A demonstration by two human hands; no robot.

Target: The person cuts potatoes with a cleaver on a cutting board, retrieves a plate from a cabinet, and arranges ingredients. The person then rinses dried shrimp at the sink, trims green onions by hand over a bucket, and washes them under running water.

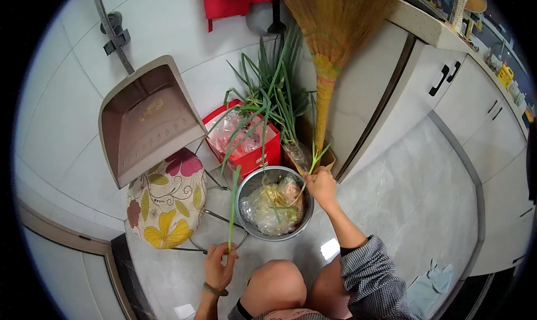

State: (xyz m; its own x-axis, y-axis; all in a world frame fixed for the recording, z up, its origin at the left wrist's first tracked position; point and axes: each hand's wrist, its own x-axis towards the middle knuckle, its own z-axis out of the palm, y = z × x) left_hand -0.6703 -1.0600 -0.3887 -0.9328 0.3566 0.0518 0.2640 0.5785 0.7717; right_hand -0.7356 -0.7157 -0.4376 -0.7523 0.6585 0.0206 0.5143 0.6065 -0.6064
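Note:
Upright in my left hand (220,268) is a green onion stalk (234,202), pinched near its lower end. My right hand (321,187) is closed on a thin stem with pale green leaves, beside the rim of a metal bowl (309,216). Clear plastic and scraps (274,205) lie in the bowl. Behind it stands a red box (272,152) with plastic bags in it. Long green onions (279,93) lean over the box, their lower ends in plastic by a cardboard box (331,159).
A dustpan (151,119) hangs at the left above a flowered stool (173,208). A straw broom (330,57) stands against the wall behind the bowl. White cabinets (425,91) line the right. A light blue cloth (430,286) lies on the floor at lower right.

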